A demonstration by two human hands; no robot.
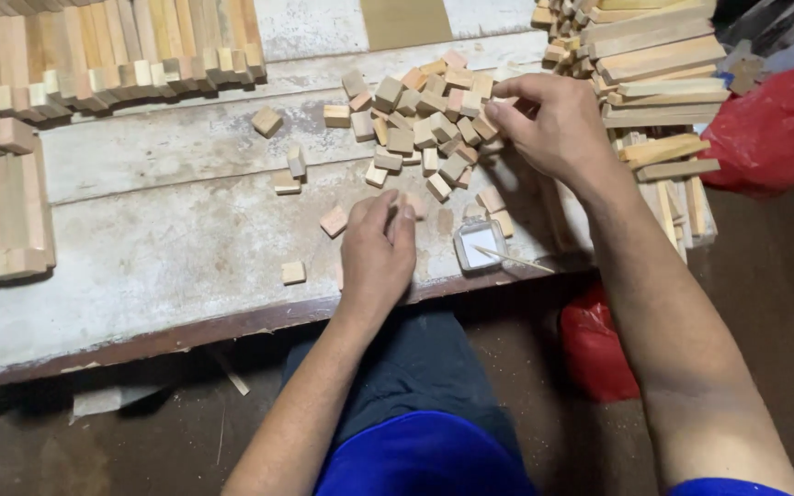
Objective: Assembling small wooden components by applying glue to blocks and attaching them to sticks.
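Observation:
My left hand [377, 248] rests on the worn white tabletop [167, 239] near its front edge, fingers curled together over a small wooden block that is mostly hidden. My right hand [551, 119] reaches into a heap of small wooden blocks [420, 115] at the table's far middle, fingertips pinched on a block at the heap's right edge. A small square white dish [480, 244] with a thin stick across it sits just right of my left hand.
Loose blocks [293, 272] lie scattered left of the heap. Rows of joined wooden strips [94, 55] fill the back left and left edge. A stack of wooden slats [659, 83] stands at the right. Red plastic bags [774, 124] lie at the right and under the table.

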